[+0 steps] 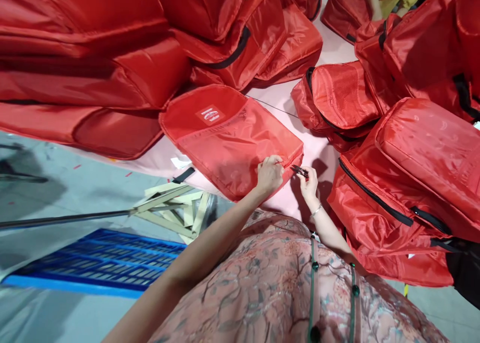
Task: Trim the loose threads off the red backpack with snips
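Note:
A flat red fabric bag point(240, 143) with a white printed label point(210, 115) lies in front of me on the pink table cover. My left hand point(270, 174) is closed on the bag near its right corner, pinching the edge seam. In my right hand point(309, 185) are small dark thread snips point(300, 171), their tips pointing left at that same seam. A bracelet point(316, 211) circles my right wrist. The fine thread at the snips' tips is too small to make out.
Red bags point(142, 73) are heaped along the left and back. More red backpacks point(412, 168) with black zips crowd the right side. A blue slatted plastic pallet point(108, 258) and pale strips point(176, 208) sit on the floor at left. Another person's hand point(376, 13) touches bags at the far right.

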Demonstrator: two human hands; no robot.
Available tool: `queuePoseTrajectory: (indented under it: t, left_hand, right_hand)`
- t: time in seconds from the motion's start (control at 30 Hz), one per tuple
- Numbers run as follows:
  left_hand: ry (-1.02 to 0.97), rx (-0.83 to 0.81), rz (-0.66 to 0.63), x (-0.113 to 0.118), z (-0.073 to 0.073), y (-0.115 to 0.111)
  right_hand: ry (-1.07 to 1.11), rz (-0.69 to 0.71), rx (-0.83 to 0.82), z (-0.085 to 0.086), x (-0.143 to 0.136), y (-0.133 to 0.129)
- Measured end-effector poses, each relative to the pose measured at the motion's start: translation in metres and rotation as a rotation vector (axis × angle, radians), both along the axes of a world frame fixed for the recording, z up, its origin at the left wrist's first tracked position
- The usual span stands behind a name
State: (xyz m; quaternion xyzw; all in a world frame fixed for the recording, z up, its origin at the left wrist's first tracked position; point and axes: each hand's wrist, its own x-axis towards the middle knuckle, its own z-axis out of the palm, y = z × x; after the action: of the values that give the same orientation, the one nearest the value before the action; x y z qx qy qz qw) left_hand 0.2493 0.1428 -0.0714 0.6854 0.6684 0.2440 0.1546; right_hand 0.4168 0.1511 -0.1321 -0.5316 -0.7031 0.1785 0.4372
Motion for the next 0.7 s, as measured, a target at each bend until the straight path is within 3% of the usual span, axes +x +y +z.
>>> queuePoseTrajectory:
  t: [0.37,0.53,0.7]
  left_hand:
    - [-0.087,-0.132,-0.094,-0.064,-0.003,-0.026]
    - [-0.098,-0.176,-0.082,-0.067,0.001,-0.027]
    - [-0.091,-0.161,-0.078,-0.068,-0.003,-0.028]
  right_hand:
    - [-0.178,0.253,0.056,-0.006,-0.006,-0.005]
    - [-0.242,0.3,0.097,-0.01,-0.018,-0.001]
    - [-0.285,0.313,0.164,-0.003,-0.022,0.006]
